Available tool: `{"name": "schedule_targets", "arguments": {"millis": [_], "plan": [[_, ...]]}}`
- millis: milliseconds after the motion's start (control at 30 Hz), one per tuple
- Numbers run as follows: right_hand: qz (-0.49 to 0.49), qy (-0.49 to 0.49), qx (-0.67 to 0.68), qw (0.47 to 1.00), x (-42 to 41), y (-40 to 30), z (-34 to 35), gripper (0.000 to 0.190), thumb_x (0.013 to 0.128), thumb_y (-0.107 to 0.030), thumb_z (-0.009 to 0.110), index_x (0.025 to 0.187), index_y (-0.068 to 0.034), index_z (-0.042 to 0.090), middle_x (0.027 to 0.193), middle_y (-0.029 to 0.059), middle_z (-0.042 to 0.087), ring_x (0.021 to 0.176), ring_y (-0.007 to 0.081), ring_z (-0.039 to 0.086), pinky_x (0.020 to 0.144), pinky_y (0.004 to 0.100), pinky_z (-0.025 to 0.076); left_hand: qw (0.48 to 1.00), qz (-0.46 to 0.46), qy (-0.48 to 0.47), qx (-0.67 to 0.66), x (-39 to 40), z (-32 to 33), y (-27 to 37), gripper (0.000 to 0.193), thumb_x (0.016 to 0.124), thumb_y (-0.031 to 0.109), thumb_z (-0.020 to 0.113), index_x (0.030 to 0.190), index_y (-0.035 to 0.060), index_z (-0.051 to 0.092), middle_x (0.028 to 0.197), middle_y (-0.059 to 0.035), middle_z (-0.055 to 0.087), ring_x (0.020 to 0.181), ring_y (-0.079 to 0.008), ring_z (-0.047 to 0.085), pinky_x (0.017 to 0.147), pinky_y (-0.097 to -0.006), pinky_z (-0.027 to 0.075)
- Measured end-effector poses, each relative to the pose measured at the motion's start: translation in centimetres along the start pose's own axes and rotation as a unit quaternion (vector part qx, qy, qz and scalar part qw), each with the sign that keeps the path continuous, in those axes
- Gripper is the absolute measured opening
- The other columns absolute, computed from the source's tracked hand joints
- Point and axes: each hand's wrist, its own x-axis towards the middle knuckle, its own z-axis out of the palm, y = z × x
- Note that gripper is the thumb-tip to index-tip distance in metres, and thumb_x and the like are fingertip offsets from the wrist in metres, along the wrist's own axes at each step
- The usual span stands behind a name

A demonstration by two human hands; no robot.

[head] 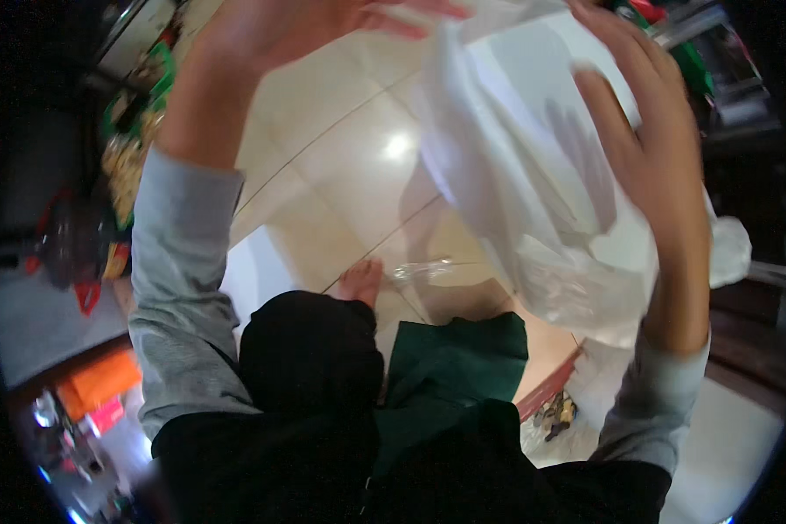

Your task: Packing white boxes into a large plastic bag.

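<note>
A large white plastic bag [530, 164] hangs in front of me, reaching down to the right over the tiled floor. My right hand [655, 124] is against its right side, thumb spread from the fingers, and the fingertips run to the top edge of the view. My left hand [340, 26] is at the top, blurred, its fingertips by the bag's upper left edge. Part of this hand is cut off, so its grip is unclear. Another white bunched piece [730, 252] shows beyond my right wrist.
A bare foot [363, 280] stands on the beige tiles [327, 157], near a strip of clear plastic [422, 268]. Green baskets [160, 75] with packets line the left, above a dark container with red parts [72, 242]. Small objects [557, 416] lie in a heap at lower right.
</note>
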Motion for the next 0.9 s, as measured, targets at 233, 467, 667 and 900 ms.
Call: {"name": "schedule_targets", "arguments": {"millis": [233,467,667,900], "plan": [[0.030,-0.250,0.483,0.838,-8.4,-14.4,10.4,0.028,0.082,-0.010,0.057,0.108,-0.001,0.055,0.095,0.0172,0.058,0.083,0.0291,0.059,0.072,0.0342,0.047,0.591,-0.313,0.546,0.504,-35.2,-2.8,-11.2,0.067,0.080,0.042,0.062,0.126,-0.0027,0.044,0.128,-0.0208,0.047,0.121,-0.0287,0.043,0.101,-0.0353,0.032],[0.225,-0.334,0.655,0.639,-15.5,-24.2,32.5,0.058,0.084,-0.022,0.061,0.131,0.001,0.036,0.115,0.0220,0.052,0.103,0.0262,0.054,0.088,0.0332,0.043,0.502,-0.464,0.726,-0.078,-51.2,8.5,-21.6,0.086,0.076,0.067,0.051,0.137,0.0114,0.028,0.136,-0.0126,0.036,0.121,-0.0311,0.035,0.094,-0.0592,0.027],[0.340,-0.387,0.578,0.633,-18.0,-29.3,38.9,0.085,0.072,-0.042,0.066,0.132,0.007,0.031,0.124,0.0306,0.042,0.115,0.0391,0.045,0.097,0.0411,0.035,0.543,-0.426,0.705,-0.160,-50.4,9.4,-24.7,0.061,0.085,0.054,0.050,0.124,0.0074,0.046,0.118,-0.0099,0.054,0.101,-0.0223,0.053,0.090,-0.0413,0.042],[0.365,-0.431,0.539,0.625,-17.8,-28.2,40.3,0.087,0.062,-0.042,0.074,0.126,0.007,0.040,0.118,0.0299,0.046,0.106,0.0355,0.051,0.090,0.0384,0.041,0.587,-0.378,0.695,-0.174,-46.4,9.2,-25.3,0.053,0.088,0.046,0.049,0.122,0.0059,0.049,0.114,-0.0099,0.055,0.101,-0.0239,0.054,0.087,-0.0387,0.046]]}}
